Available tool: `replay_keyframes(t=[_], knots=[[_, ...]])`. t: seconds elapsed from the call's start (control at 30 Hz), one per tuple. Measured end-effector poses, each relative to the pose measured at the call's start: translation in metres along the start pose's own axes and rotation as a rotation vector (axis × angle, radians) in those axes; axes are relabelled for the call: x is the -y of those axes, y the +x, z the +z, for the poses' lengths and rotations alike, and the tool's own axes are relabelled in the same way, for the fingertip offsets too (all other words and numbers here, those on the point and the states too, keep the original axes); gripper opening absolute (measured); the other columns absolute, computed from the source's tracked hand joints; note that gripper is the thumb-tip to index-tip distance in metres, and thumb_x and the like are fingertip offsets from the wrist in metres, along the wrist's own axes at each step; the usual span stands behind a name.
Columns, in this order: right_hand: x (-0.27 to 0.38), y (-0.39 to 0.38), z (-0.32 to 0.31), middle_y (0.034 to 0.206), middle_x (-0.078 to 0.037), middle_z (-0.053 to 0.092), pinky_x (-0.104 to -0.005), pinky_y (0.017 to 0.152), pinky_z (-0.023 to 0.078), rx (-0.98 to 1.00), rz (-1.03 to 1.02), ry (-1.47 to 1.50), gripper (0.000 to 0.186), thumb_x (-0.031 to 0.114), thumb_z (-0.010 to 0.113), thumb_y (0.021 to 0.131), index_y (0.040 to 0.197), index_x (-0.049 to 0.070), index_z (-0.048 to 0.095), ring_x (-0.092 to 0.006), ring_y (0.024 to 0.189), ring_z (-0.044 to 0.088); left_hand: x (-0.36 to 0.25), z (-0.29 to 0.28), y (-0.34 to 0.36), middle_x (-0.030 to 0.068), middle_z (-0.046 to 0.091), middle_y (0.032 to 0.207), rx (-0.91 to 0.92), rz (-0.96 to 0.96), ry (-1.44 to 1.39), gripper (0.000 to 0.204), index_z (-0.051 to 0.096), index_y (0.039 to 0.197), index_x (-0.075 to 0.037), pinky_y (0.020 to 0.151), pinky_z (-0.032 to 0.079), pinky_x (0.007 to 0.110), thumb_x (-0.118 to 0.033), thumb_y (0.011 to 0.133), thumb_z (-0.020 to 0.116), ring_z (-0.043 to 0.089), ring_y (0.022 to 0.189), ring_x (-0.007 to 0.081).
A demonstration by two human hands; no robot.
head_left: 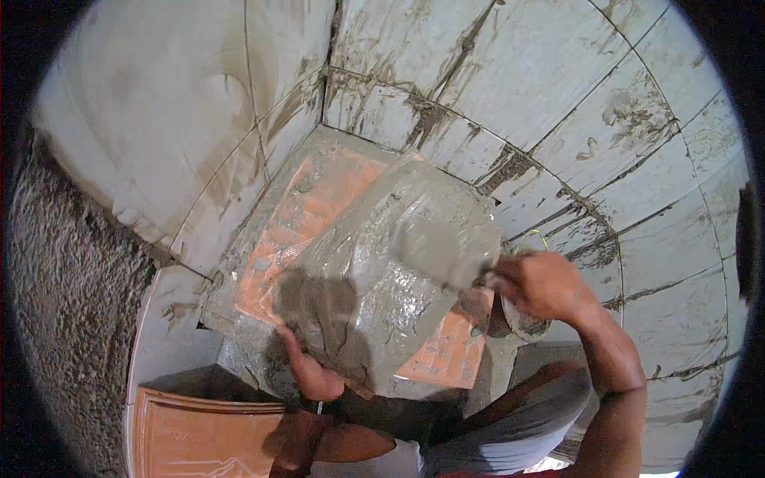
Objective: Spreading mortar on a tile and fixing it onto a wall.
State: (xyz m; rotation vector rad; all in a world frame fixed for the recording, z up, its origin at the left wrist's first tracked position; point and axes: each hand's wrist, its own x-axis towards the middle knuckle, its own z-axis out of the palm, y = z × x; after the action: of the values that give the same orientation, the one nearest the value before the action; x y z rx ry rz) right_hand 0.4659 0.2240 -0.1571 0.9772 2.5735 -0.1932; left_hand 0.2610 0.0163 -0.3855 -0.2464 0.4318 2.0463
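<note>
A slab, apparently a tile, thickly coated in wet grey mortar (398,295), is tilted over orange tiles (275,231) in the corner. My left hand (315,374) grips its lower left edge; the thumb lies along the edge and the other fingers are hidden beneath. In my right hand (542,287) is a trowel (434,251), its blade smeared by motion and flat on the wet mortar near the right side. The fingers are closed round the handle, which is mostly hidden. Shadows of my arm and head fall across the mortar.
Mortar-stained pale wall tiles (590,103) rise at the back and right, others (175,95) at the left. A rough cement surface (72,263) lies far left. More orange tiles (207,438) stand at lower left. A mortar-smeared round container (522,319) sits behind my right hand.
</note>
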Motion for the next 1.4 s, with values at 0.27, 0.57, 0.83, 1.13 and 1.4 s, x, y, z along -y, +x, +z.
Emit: replay_keyframes(t=[0.27,0.57,0.83,1.13,1.4], knots=[[-0.115,-0.082,0.067,0.088,-0.023,0.069,-0.0531,0.075,0.052,-0.122,0.792,-0.001,0.036,0.039,0.060,0.092,0.099,0.005,0.068,-0.0433,0.084,0.066,-0.003,-0.018,0.000,0.0189,0.049,0.143,-0.152,0.031,0.029,0.076,0.044,0.144,-0.006,0.103,0.042,0.055,-0.064,0.094,0.048,0.050,0.126,0.0395],[-0.201,-0.009,0.136,0.091,-0.021,0.067,-0.0481,0.079,0.051,-0.381,0.266,0.171,0.034,0.033,0.062,0.090,0.094,-0.001,0.066,-0.0428,0.087,0.064,0.002,-0.003,0.015,0.0116,0.041,0.151,0.012,-0.024,0.171,0.080,0.033,0.152,-0.011,0.111,0.035,0.051,-0.068,0.096,0.036,0.043,0.134,0.0360],[-0.128,0.222,0.023,0.088,-0.004,0.068,-0.0349,0.073,0.050,-0.214,-0.057,0.829,0.037,0.037,0.059,0.098,0.099,0.002,0.069,-0.0151,0.080,0.060,-0.015,-0.031,0.007,0.0117,0.034,0.154,-0.358,-0.074,0.394,0.092,0.027,0.153,-0.008,0.112,0.033,0.051,-0.074,0.089,0.043,0.037,0.138,0.0359],[-0.118,0.246,0.017,0.066,-0.003,0.061,-0.0317,0.051,0.044,0.054,0.017,1.100,0.034,0.037,0.066,0.094,0.084,0.005,0.069,-0.0115,0.057,0.052,-0.051,0.043,0.004,0.0036,0.053,0.105,-0.506,-0.057,0.689,0.078,0.052,0.130,-0.009,0.074,0.039,0.041,-0.075,0.089,0.042,0.046,0.089,0.0225],[-0.122,0.120,-0.176,0.066,0.002,0.058,-0.0230,0.042,0.036,0.089,0.081,1.320,0.027,0.034,0.062,0.097,0.099,0.007,0.067,-0.0056,0.051,0.050,-0.093,0.294,-0.086,0.0091,0.049,0.146,-0.327,-0.005,0.677,0.081,0.037,0.150,-0.013,0.108,0.040,0.051,-0.065,0.091,0.055,0.049,0.130,0.0312]])
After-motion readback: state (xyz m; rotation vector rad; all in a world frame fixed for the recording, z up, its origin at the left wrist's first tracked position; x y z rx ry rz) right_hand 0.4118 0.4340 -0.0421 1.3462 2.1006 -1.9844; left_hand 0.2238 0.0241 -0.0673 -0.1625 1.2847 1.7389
